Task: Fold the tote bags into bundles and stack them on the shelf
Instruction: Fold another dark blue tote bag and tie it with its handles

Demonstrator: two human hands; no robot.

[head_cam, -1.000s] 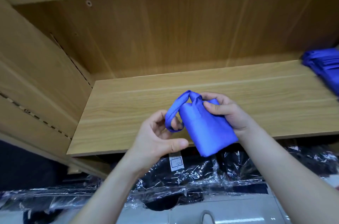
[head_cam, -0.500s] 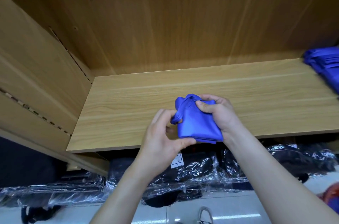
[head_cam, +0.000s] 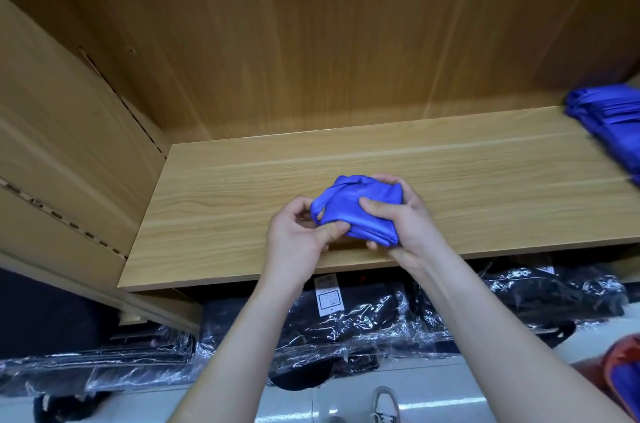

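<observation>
While left hand (head_cam: 298, 235) pinches the strap end of the blue tote bundle (head_cam: 356, 211), thumb and fingers curled on it, right hand (head_cam: 405, 225) grips its other side, thumb on top; bundle is over the wooden shelf (head_cam: 242, 187) front, contact unclear; blue bag stack (head_cam: 616, 124) lies far right on the shelf

The bundle (head_cam: 356, 207) sits over the shelf (head_cam: 450, 173); the stack (head_cam: 613, 124) lies far right.

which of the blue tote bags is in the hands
The small folded blue fabric bundle over the wooden shelf: left hand and right hand grip it. The blue stack lies untouched far right.
</observation>
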